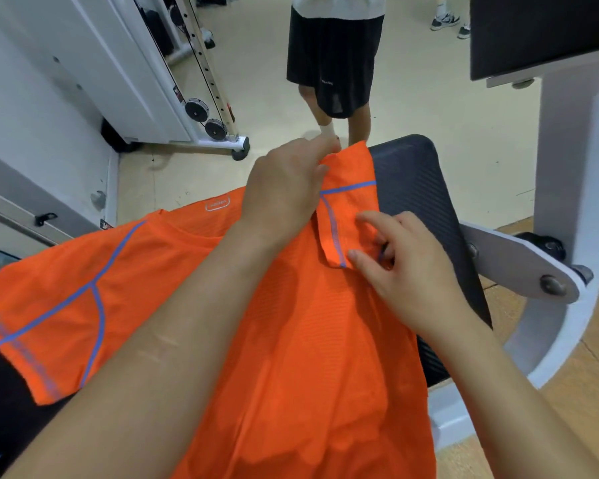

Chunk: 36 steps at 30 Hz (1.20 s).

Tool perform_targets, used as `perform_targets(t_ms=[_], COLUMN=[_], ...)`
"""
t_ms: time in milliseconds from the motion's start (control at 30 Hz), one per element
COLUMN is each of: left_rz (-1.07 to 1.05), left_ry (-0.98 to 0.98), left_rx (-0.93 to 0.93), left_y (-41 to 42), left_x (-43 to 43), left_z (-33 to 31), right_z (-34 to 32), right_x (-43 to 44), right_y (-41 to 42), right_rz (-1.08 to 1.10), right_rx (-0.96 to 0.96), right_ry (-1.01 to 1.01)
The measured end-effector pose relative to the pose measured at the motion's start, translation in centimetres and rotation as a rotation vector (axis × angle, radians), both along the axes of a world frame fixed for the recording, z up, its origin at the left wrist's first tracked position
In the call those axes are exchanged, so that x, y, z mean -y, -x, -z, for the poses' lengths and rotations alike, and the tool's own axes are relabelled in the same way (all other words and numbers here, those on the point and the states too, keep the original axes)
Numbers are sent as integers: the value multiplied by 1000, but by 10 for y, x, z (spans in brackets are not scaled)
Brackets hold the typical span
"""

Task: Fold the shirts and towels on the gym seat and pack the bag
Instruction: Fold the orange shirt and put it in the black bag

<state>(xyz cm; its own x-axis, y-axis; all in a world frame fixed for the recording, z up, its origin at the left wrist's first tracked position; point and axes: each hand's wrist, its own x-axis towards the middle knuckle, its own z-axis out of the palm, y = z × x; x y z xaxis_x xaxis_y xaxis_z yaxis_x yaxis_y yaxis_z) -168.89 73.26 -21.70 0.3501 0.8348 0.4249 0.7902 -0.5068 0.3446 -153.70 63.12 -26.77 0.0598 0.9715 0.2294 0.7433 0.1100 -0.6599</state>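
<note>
An orange shirt (301, 340) with blue seams is spread over the black padded gym seat (415, 188). Its left sleeve hangs off toward the lower left. The right sleeve is turned inward over the chest. My left hand (284, 188) grips the far edge of that folded sleeve near the shoulder. My right hand (405, 257) pinches the sleeve's lower corner between thumb and fingers. No towel or bag shows in this view.
A person in black shorts (334, 60) stands just beyond the seat's far end. A white cable machine (201, 98) stands at the left. The seat's white frame (567, 209) rises at the right. Beige floor lies around.
</note>
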Motion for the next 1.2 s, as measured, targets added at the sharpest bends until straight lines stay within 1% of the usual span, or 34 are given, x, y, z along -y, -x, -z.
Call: perform_targets(t_ms=[67, 133, 200, 233, 267, 333, 367, 433, 533, 600, 633, 700, 767, 833, 933, 1033, 1133, 1200], left_rz=[-36, -36, 69, 148, 195, 156, 122, 133, 184, 158, 122, 23, -103, -267, -572, -836, -1016, -1058], left_ry=[-12, -107, -237, -259, -243, -144, -92, -19, -13, -48, -56, -37, 11, 75, 138, 148, 241, 301], left_rx=[-77, -98, -112, -151, -219, -348, -378, -415, -456, -388, -306, -75, 176, 338, 416, 376, 386, 444], left_y=[5, 6, 3, 0, -4, -5, -4, 1, 8, 16, 23, 44, 72, 105, 161, 218, 257, 264], left_x=[-3, 0, 13, 23, 33, 46, 48, 46, 47, 58, 67, 92, 125, 158, 193, 209, 209, 201], left_z=[4, 5, 10, 17, 25, 38, 42, 44, 41, 34, 28, 20, 15, 10, 11, 17, 22, 21], right_z=[7, 14, 16, 17, 18, 19, 20, 21, 24, 19, 14, 3, -8, -18, -26, -26, -20, -17], right_x=[8, 13, 14, 15, 14, 15, 16, 19, 25, 27, 27, 27, 27, 28, 32, 39, 43, 41], right_y=[-2, -4, -3, -2, 0, 2, 3, 4, 4, 5, 7, 16, 32, 54, 96, 143, 188, 214], right_rz=[-6, -18, -23, -25, -27, -27, -26, -25, -37, -21, -13, -39, -113, -215, -374, -501, -588, -621], right_rx=[48, 112, 187, 228, 262, 284, 280, 259, 226, 187, 163, 106, 57, 31, 48, 149, 317, 378], right_ry=[-10, -41, -76, -98, -115, -104, -86, -72, -93, -124, -149, -196, -222, -219, -187, -175, -180, -175])
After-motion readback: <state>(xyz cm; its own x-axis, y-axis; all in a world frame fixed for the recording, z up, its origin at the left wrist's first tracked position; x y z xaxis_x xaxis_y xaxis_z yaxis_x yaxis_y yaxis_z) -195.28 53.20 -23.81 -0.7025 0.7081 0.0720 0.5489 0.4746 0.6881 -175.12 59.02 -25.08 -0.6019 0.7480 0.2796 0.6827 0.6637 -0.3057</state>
